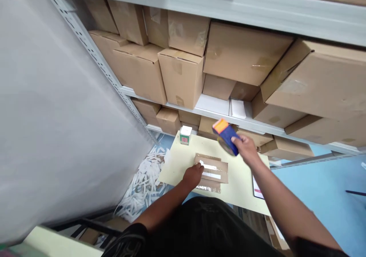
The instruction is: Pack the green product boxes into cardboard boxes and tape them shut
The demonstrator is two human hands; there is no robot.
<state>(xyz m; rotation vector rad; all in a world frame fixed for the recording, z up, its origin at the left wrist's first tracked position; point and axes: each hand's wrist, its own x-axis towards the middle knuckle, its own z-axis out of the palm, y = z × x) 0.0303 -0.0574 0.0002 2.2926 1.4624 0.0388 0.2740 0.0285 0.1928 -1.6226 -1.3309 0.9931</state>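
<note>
My right hand (245,147) is raised over the right side of the pale yellow table (240,184), closed around a blue and orange tape dispenser (227,137) with a roll of clear tape at its lower side. Below it, a small flat cardboard box (219,168) with white strips on its top lies on the table. My left hand (193,176) is at the left end of this box, its fingers curled on the edge beside a white strip. Under the box, more brown cardboard with shiny tape sticks out at front and back.
A green and white small carton (185,135) stands at the table's back left corner. A tablet (257,186) lies at the right edge, partly behind my forearm. Shelves with stacked cardboard boxes (183,74) rise behind. White paper strips (145,177) litter the floor at left.
</note>
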